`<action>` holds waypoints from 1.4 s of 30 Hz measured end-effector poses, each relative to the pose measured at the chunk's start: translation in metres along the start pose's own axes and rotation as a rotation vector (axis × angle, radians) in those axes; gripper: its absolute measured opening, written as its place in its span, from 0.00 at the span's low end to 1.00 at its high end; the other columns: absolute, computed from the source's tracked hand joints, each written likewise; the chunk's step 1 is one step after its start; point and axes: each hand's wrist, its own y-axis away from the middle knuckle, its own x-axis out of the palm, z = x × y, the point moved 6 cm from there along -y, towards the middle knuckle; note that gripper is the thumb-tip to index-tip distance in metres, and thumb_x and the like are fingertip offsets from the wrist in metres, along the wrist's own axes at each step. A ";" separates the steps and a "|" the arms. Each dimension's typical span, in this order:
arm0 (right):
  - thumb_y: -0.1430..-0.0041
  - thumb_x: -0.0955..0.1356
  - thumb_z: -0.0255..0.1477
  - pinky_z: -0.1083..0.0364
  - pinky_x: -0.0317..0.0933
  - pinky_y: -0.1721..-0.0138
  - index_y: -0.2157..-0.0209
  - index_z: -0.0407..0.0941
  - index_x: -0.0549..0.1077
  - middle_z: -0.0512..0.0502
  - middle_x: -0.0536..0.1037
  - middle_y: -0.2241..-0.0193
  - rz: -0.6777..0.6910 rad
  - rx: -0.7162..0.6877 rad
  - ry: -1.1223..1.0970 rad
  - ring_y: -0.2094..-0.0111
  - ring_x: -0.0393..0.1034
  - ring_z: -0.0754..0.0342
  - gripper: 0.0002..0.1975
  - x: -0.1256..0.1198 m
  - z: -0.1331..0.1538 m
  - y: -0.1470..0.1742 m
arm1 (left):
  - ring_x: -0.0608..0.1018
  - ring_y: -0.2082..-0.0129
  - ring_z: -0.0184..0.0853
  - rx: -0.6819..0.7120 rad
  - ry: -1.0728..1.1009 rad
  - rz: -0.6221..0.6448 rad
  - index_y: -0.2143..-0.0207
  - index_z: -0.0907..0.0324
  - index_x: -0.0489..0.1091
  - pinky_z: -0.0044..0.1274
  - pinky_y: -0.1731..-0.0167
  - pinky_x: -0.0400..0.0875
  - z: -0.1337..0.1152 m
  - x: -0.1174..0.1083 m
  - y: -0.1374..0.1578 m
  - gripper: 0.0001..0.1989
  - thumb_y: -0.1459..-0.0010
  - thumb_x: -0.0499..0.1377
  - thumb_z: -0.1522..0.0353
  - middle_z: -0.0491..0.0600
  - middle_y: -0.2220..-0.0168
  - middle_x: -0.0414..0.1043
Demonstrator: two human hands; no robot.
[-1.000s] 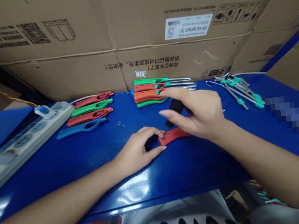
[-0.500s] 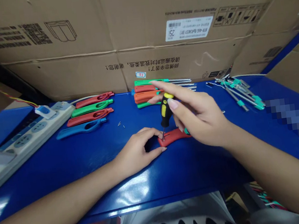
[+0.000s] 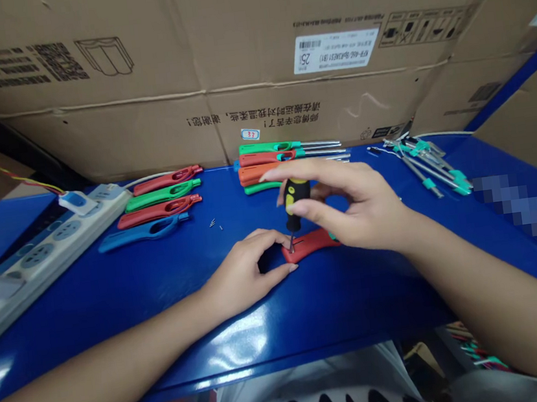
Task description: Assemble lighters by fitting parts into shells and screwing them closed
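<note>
I have the glossy blue tabletop (image 3: 350, 308) nearest me, its near part reflecting the light. A little farther in, at the middle, lies the curved red plastic handle (image 3: 315, 243), its long axis running left to right with the right end slightly farther off. My left hand (image 3: 245, 269) reaches in from the near left, thumb on the handle's near side and fingers on its far side, bracing the left end. My right hand (image 3: 367, 205), over the right end, loosely grips a black-and-yellow screwdriver (image 3: 299, 190); the shaft points down, its tip at that same left end, right beside my left fingertips.

Farther left, I see small metal screws (image 3: 212, 222), then four red, green and blue plastic handles (image 3: 152, 212) near a white power strip (image 3: 49, 244). Beyond, rod-tipped coloured handles (image 3: 258, 158) lie before a brown cardboard wall (image 3: 229, 43); silvery rods with teal fittings (image 3: 429, 171) lie at far right.
</note>
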 end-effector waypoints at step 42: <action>0.28 0.63 0.33 0.56 0.71 0.58 0.48 0.42 0.74 0.43 0.82 0.55 -0.115 -0.059 0.044 0.57 0.78 0.54 0.14 -0.001 0.005 0.001 | 0.79 0.55 0.36 0.004 -0.005 -0.008 0.57 0.56 0.71 0.29 0.51 0.71 -0.001 0.000 -0.001 0.09 0.39 0.66 0.70 0.45 0.57 0.79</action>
